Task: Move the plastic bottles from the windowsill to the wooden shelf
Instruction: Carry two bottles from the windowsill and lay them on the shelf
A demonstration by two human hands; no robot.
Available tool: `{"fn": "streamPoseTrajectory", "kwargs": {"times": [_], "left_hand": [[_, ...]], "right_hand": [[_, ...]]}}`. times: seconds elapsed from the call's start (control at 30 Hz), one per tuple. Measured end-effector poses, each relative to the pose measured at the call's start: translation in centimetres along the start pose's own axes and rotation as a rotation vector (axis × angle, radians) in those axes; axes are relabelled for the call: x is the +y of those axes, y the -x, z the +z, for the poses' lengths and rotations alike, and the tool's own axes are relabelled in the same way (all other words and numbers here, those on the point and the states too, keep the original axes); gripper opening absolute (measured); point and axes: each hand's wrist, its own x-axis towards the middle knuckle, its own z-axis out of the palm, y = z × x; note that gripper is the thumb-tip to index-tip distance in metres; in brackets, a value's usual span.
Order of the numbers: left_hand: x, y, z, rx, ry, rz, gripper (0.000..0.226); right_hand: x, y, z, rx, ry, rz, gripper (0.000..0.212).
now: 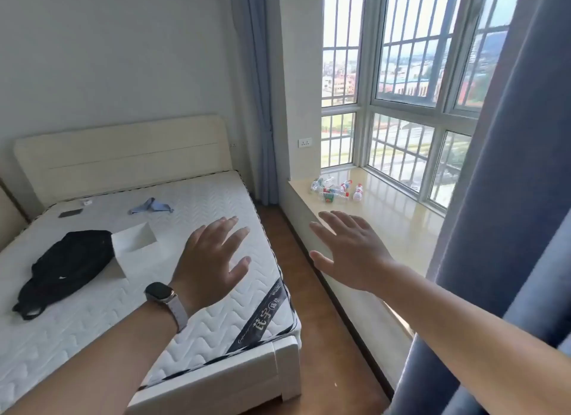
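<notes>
Several clear plastic bottles [335,190] with red caps and labels lie in a loose cluster at the far left end of the glossy beige windowsill [398,220]. My left hand [213,260], with a watch on its wrist, hovers palm down over the mattress corner, fingers spread and holding nothing. My right hand [352,254] hovers palm down above the near edge of the windowsill, fingers apart, well short of the bottles. No wooden shelf is in view.
A bed with a bare white mattress [129,278] fills the left, carrying a black bag [68,266], a white paper and a blue cloth [151,207]. A strip of wooden floor [312,306] runs between bed and windowsill. A blue curtain [509,216] hangs at right.
</notes>
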Motion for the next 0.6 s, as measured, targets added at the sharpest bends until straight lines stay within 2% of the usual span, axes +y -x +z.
{"fn": "streamPoseTrajectory", "kwargs": {"times": [0.2,0.37,0.6], "left_hand": [[-7.2,-4.5,4.9,-0.048,0.012,0.012,0.053],[-13.1,-8.4,9.3,0.026,0.046,0.074,0.052],[-15.9,-13.1,14.7,0.04,0.135,0.133,0.048]], "right_hand": [[-0.9,-7.2,3.4,-0.004,0.033,0.046,0.055],[-1.3,-13.2,6.3,-0.021,0.067,0.102,0.053],[0.7,-18.0,9.2,-0.117,0.081,0.197,0.061]]}}
